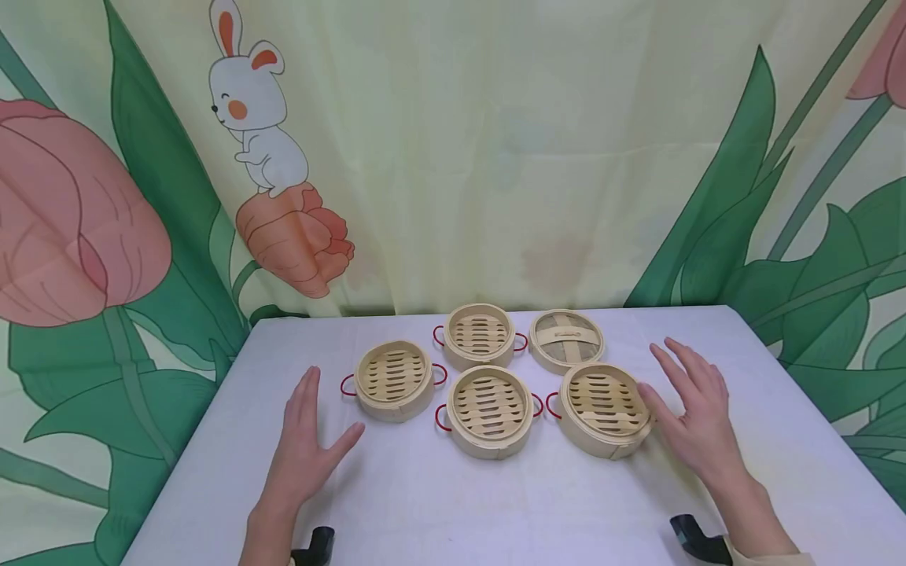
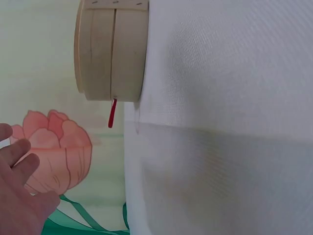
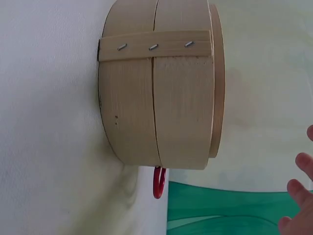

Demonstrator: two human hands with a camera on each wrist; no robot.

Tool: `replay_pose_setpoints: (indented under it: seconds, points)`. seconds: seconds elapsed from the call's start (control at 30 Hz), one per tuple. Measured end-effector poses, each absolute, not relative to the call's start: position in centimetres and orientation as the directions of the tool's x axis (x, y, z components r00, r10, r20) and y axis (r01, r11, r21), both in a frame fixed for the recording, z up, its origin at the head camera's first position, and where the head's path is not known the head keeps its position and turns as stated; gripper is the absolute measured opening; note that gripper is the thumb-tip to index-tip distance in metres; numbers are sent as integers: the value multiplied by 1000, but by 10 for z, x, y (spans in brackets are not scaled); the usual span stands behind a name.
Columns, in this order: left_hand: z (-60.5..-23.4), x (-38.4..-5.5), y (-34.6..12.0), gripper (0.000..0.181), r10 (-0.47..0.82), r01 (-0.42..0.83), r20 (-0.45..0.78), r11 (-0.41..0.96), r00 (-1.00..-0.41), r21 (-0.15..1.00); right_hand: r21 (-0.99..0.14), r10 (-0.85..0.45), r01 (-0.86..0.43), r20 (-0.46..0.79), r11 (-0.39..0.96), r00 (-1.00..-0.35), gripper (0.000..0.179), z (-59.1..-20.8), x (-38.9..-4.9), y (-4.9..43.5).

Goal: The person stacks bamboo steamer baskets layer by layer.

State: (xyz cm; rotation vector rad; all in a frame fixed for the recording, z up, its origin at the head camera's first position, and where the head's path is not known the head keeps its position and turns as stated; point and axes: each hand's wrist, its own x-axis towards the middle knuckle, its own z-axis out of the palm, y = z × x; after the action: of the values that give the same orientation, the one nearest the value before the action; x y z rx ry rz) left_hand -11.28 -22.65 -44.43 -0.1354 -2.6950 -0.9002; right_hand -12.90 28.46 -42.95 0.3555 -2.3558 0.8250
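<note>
Several round bamboo steamer baskets with slatted bases and red side handles sit apart on the table. In the head view, my left hand hovers beside the left steamer basket, its fingers straight and holding nothing. My right hand is raised next to the right steamer basket, fingers spread, with the thumb overlapping the rim; whether it touches I cannot tell. Between them stands the front middle steamer basket. Behind it is the back steamer basket, next to a woven bamboo lid with a strap across its top.
A white cloth covers the table. Directly behind its back edge hangs a curtain printed with a rabbit, tulips and leaves. Dark wrist camera mounts show at both wrists near the front.
</note>
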Motion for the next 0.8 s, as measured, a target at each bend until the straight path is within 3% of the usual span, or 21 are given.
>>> replay_pose_setpoints:
  seconds: [0.43,0.8]
  points:
    - [-443,-120,-223,107,-51,108,212,730,-976,674,-472,-85,-477,639,741,-764,57,-426,-131,270]
    - [-445,-124,-217,109,-73,113,228,699,-971,706,-481,-108,-488,623,729,-775,62,-424,-131,258]
